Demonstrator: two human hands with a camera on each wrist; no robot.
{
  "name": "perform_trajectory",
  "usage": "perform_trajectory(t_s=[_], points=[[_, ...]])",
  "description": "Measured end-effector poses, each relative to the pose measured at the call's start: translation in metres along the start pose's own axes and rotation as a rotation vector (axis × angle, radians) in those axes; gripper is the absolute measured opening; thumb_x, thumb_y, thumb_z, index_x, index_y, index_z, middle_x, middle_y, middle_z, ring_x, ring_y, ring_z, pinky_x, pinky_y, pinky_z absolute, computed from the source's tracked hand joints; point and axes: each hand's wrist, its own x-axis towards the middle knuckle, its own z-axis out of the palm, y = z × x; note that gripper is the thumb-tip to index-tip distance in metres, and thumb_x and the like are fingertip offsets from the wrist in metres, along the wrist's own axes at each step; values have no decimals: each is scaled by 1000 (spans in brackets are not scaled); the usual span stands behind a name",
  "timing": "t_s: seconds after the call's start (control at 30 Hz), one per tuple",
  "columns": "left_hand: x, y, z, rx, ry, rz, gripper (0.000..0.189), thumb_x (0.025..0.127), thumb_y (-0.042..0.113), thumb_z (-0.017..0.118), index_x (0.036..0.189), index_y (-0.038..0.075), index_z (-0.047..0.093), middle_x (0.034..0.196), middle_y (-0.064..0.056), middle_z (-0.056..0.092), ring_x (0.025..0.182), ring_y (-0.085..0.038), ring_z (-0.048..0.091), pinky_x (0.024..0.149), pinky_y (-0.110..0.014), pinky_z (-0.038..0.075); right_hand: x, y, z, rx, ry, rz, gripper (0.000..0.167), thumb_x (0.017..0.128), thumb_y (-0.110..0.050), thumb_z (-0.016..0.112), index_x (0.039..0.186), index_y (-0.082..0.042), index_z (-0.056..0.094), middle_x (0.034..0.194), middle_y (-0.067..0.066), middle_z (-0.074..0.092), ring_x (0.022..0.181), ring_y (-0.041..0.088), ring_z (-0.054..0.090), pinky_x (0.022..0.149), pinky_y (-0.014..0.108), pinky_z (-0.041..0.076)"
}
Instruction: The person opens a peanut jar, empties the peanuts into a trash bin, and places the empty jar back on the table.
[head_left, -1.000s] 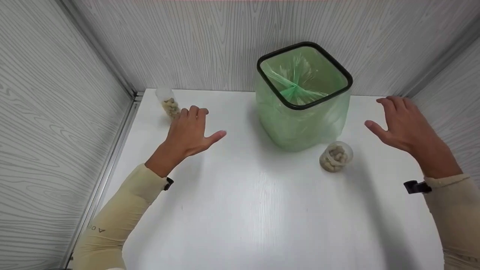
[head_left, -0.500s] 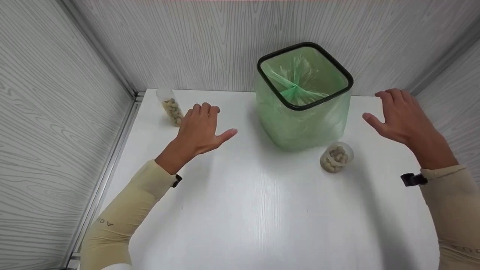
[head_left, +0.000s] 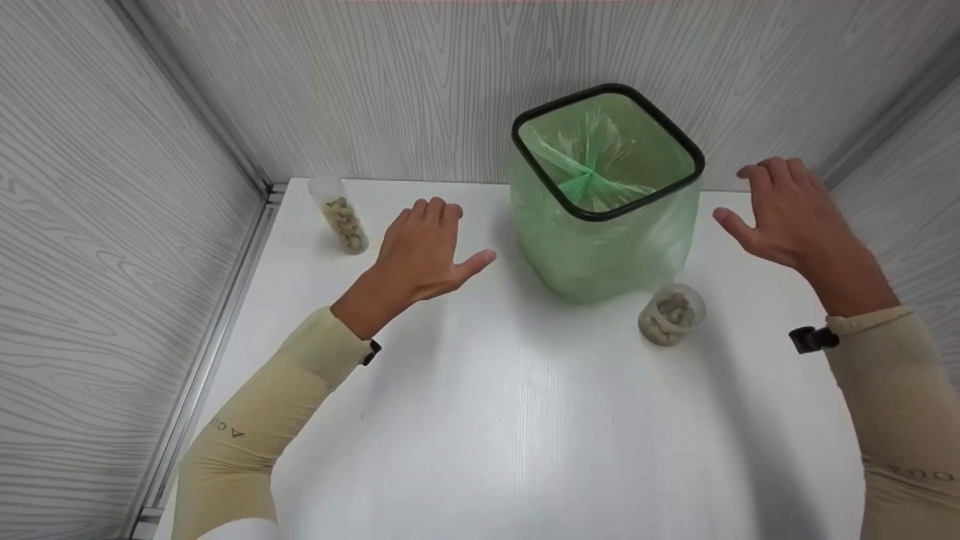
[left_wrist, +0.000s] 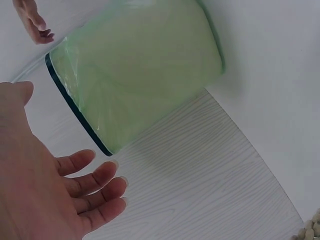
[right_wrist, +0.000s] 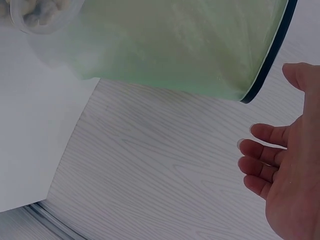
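A square trash bin (head_left: 600, 255) with a black rim, lined with a green plastic bag (head_left: 589, 176), stands at the back of the white table. My left hand (head_left: 424, 251) hovers left of the bin, thumb out towards it and fingers relaxed, holding nothing. On the bin's other side my right hand (head_left: 791, 217) is raised, its thumb pointing at the bin, also holding nothing. In the left wrist view the fingers (left_wrist: 100, 192) are spread near the bin's rim. The right wrist view has the right hand's fingers (right_wrist: 262, 160) loosely bent below the rim.
A tall clear jar of peanut-like pieces (head_left: 345, 225) stands at the table's back left. A short clear tub (head_left: 670, 315) with similar pieces sits just in front of the bin. Wood-grain panels (head_left: 375, 90) enclose the table (head_left: 510, 420) at the back and sides.
My left hand has moved right and slightly away from me, uncovering the tall jar. My right hand has risen in view and come a little left, nearer the bin. The containers stayed put.
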Motion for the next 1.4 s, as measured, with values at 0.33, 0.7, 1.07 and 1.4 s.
perform_trajectory(t_s=[0.33,0.7,1.07,1.4], points=[[21,12,1,7,7,9,85,98,74,38,131,-3,54,122,-21,61,112,-36,59,94,-47,52,18,-1,-1,4,0,-8,68,103,-46,45,134,14,49,132,35,51,123,54,44,105,68,35],[38,30,-5,-17,22,2,83,99,72,38,127,-4,57,120,-20,63,110,-35,61,93,-47,54,45,-10,1,15,-7,-24,69,105,-48,38,136,13,48,133,35,50,126,54,43,107,69,33],[62,51,-7,-61,23,-19,85,100,72,37,128,-5,56,113,-17,62,103,-33,61,89,-44,53,62,-10,-3,2,-21,-30,68,107,-47,37,135,13,50,133,36,51,128,55,43,109,69,33],[80,62,-4,-76,16,-56,85,100,73,36,126,-4,59,115,-16,65,103,-31,63,88,-42,54,79,-7,1,6,-67,-21,68,107,-46,34,134,14,50,133,37,51,126,56,43,107,68,34]])
